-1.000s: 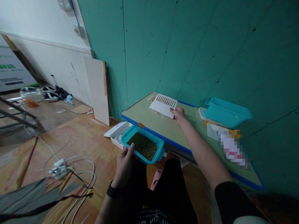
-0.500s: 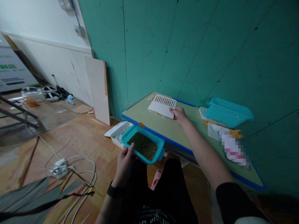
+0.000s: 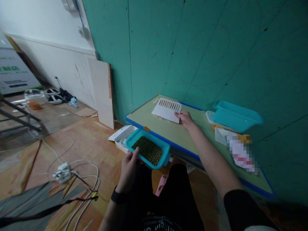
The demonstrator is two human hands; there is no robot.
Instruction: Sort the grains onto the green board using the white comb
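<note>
The thin white slotted scraper [image 3: 164,113], lying near the far-left corner of the smooth worktop [image 3: 175,136], had slid slightly nearer-left and covered more of the pale, crumbly grains [image 3: 156,101], the right hand [image 3: 184,118] pinching its near-right corner. Just off the blue-trimmed near edge, the left hand [image 3: 128,163] steadily clasped a rounded turquoise tub [image 3: 166,158] of small round beans [image 3: 147,149].

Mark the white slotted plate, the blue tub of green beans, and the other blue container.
White slotted plate [image 3: 165,113], head view: its solid part.
Blue tub of green beans [image 3: 152,139], head view: far inner wall.
Other blue container [image 3: 237,116], head view: its side.
</note>
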